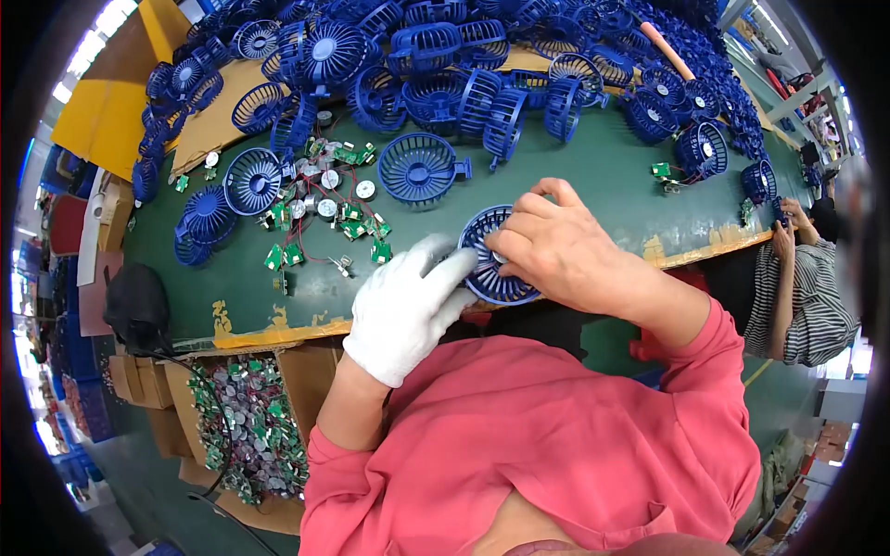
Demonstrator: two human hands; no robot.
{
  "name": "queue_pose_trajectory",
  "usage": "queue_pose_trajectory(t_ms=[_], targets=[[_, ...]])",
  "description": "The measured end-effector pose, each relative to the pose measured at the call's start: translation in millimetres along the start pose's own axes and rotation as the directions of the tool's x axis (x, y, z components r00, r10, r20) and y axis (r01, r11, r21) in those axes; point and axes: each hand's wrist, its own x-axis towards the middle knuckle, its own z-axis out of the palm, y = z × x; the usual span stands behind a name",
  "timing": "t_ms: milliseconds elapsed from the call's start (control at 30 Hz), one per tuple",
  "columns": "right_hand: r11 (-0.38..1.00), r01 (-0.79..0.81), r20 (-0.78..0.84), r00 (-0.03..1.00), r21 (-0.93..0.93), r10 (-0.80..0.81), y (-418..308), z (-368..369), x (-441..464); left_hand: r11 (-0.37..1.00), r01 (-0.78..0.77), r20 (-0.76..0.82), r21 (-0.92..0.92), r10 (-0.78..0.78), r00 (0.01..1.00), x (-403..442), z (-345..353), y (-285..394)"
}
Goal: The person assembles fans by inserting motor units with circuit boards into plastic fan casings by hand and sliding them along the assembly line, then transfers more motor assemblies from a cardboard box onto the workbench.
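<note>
My left hand point(403, 301), in a white glove, grips the left rim of a round blue slatted fan housing point(512, 291) at the table's front edge. Bare and closed, my right hand point(561, 246) reaches over the housing from the right with its fingertips inside, near the centre. A bit of something pale shows under those fingertips; my fingers hide most of it. Just beyond lies another blue fan housing point(417, 169), face up. To the left of it, small motors point(326, 208) wired to green circuit boards point(352, 228) lie in a loose tangle.
Blue housings point(436, 93) are heaped along the back of the green table point(324, 301). An orange-pink rod point(667, 51) lies at the back right. Below the left edge stands a cardboard box point(306, 375) of motors and boards. At far right, a person in striped clothing point(805, 301) handles a part.
</note>
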Motion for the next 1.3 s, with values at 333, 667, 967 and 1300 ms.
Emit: queue_pose_trajectory(t_ms=[333, 667, 967, 1300], targets=[[0.999, -0.003, 0.132, 0.991, 0.032, -0.001, -3.7, -11.3, 9.1, 0.994, -0.056, -0.066, 0.089, 0.062, 0.996, 3.3, 0.6, 1.6], [0.994, 0.066, 0.132, 0.988, 0.082, -0.077, 3.2, -1.5, 12.0, 0.998, -0.053, -0.071, 0.036, 0.055, 0.996, 2.8, 4.3, -1.0], [0.982, 0.072, 0.088, 0.992, 0.173, -0.089, 8.8, -0.1, 16.1, 0.998, -0.035, -0.081, 0.044, 0.038, 0.996, 1.0, 8.2, -4.0], [0.963, -0.013, -0.028, 0.999, 0.267, 0.022, 10.3, 10.5, -5.6, 0.999, -0.039, -0.034, 0.018, 0.040, 0.999, 3.0, 5.0, 1.6]])
